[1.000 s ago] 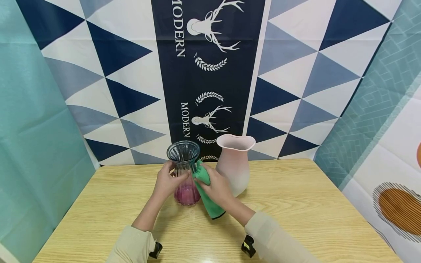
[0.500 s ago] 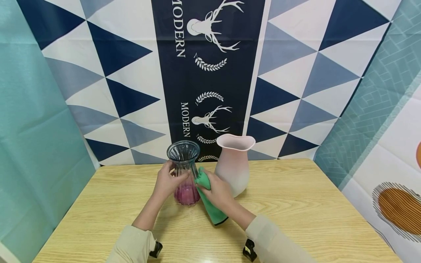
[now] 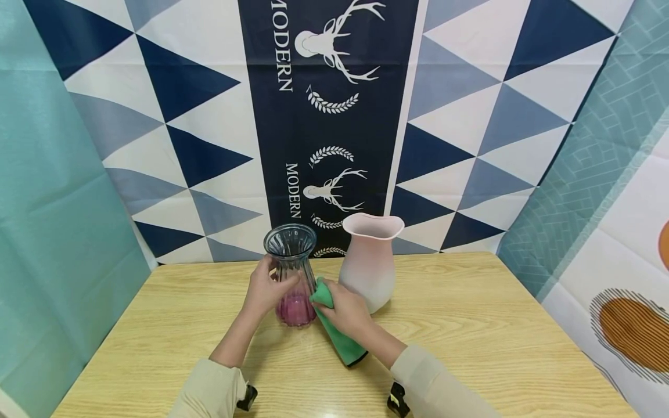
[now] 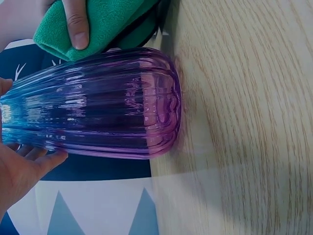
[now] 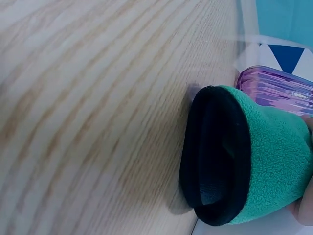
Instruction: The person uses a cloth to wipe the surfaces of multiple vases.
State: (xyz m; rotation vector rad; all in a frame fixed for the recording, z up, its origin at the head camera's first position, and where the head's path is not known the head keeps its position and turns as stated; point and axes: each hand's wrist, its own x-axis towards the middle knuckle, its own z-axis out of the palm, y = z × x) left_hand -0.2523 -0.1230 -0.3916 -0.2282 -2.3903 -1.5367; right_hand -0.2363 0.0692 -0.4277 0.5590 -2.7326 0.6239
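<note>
A ribbed glass vase (image 3: 295, 305), blue at the flared rim and pink-purple at the base, stands upright on the table. My left hand (image 3: 265, 290) grips its neck from the left, thumb in front; the left wrist view shows that hand (image 4: 22, 171) around the blue part of the vase (image 4: 98, 105). My right hand (image 3: 346, 307) holds a bunched green cloth (image 3: 340, 339) with a black edge against the vase's right side. In the right wrist view the cloth (image 5: 274, 161) hangs in a fold near the tabletop, and only fingertips show at the right edge.
A pink-and-white vase (image 3: 370, 264) with a wavy rim stands close behind my right hand. The wooden table (image 3: 460, 348) ends at a patterned backdrop (image 3: 329, 128) just behind both vases. A teal sheet (image 3: 57, 232) hangs at the left.
My right hand has slid the green cloth down along the glass vase's side, from the neck toward the middle. My left hand and the vase stay in place.
</note>
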